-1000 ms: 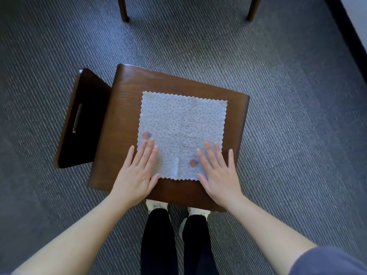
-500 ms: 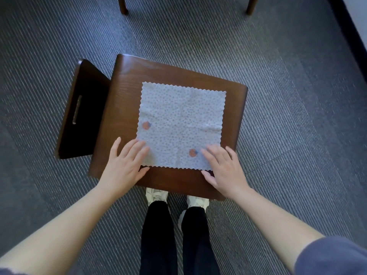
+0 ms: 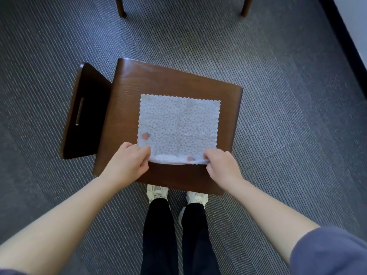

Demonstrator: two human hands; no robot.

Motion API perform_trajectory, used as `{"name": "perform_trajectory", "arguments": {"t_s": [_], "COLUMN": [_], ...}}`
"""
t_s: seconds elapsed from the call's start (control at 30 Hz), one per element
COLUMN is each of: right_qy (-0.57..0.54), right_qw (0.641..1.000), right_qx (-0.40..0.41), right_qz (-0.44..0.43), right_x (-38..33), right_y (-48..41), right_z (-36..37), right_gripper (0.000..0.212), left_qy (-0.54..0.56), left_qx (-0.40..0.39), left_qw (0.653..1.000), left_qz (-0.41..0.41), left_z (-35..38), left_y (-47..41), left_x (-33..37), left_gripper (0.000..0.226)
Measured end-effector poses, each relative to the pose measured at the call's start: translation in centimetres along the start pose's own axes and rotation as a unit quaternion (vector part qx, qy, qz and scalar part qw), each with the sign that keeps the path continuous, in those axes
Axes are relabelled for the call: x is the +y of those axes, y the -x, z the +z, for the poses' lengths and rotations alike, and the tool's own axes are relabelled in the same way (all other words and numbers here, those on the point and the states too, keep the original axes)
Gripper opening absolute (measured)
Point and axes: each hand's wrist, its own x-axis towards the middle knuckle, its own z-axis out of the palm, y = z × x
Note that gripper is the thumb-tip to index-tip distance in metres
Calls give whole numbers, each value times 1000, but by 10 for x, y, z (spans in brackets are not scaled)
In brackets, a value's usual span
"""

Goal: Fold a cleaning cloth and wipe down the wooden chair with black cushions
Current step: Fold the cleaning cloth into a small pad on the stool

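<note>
Slate-blue sleeves, the right sleeve (image 3: 329, 253) broad in view and the left sleeve (image 3: 9, 272) only a sliver, end above bare forearms. The left hand (image 3: 127, 165) and right hand (image 3: 223, 169) are bare. Black trousers (image 3: 158, 235) meet off-white lace-up trainers (image 3: 157, 192).

Under you is a grey carpet (image 3: 278, 66) with thin slanted stripes all over it. Far ahead you see two brown wooden legs (image 3: 120, 6) standing on it. On your right, a black strip (image 3: 345, 42) runs along the bottom of a pale wall (image 3: 355, 12).
</note>
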Motion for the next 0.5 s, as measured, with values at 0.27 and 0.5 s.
{"name": "perform_trajectory", "arguments": {"t_s": [0.27, 0.5], "right_qy": [-246, -293], "right_qw": [960, 945], "right_qx": [-111, 10], "right_qz": [77, 142], "right_x": [3, 10], "right_y": [0, -48], "right_z": [-40, -57], "right_gripper": [27, 18], "left_qy": [227, 295], "left_qx": [-39, 39], "left_qw": [952, 903], "left_qz": [-203, -309], "left_z": [-38, -51], "left_y": [-4, -48], "left_x": [5, -1], "left_gripper": [16, 12]}}
